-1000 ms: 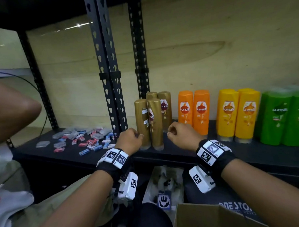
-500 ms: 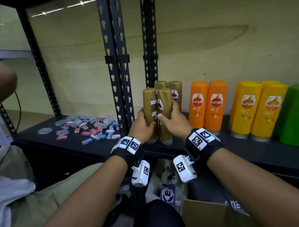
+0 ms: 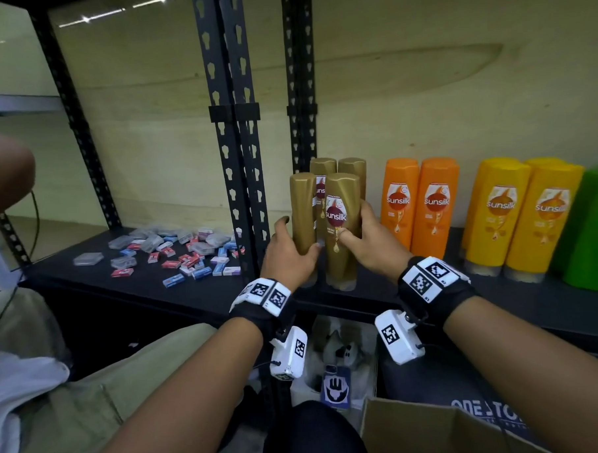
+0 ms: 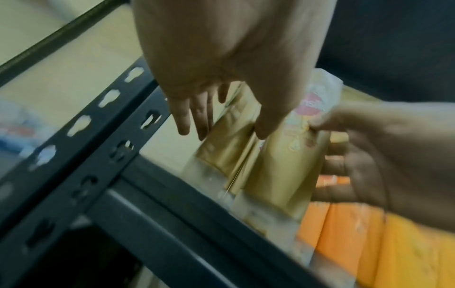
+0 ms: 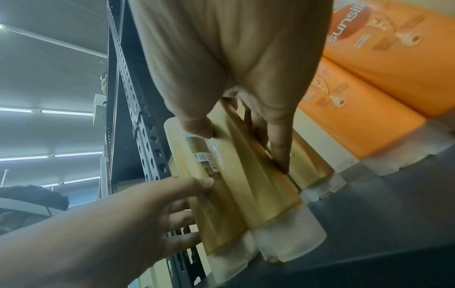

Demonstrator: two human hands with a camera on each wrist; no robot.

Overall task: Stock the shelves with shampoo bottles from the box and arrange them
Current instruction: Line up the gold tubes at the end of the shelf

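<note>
- Step in hand, as judged: arranging, not fetching; both hands work the front pair of gold shampoo bottles at the shelf's [image 3: 431, 299] front edge.
- Left hand [image 3: 290, 252]: wrapped round the front-left gold bottle [image 3: 303, 212], thumb on its near face and fingers on its far side; the bottle stands upright with its plain side outward.
- Right hand [image 3: 368, 242]: grasping the front-right gold bottle [image 3: 342, 224], thumb on the label and fingers behind; its "sunsilk" label faces forward.
- Position of the pair: touching each other, just in front of two more gold bottles [image 3: 351, 169], beside the black slotted upright [image 3: 234, 160].
- Neighbours to the right: orange bottles [image 3: 420, 200], then yellow bottles [image 3: 523, 213], then green bottles [image 3: 592, 234], all labels forward in tidy pairs.
- Box [image 3: 437, 432]: open cardboard, below the shelf at lower right; contents not visible.
- Elsewhere: small packets [image 3: 175, 252] scattered on the neighbouring shelf bay.
- Next move, as judged: the left bottle probably needs a turn about its own axis until its label faces front, then both need a square push against the back pair; base kept flat on the shelf, since tall narrow bottles tip readily.
</note>
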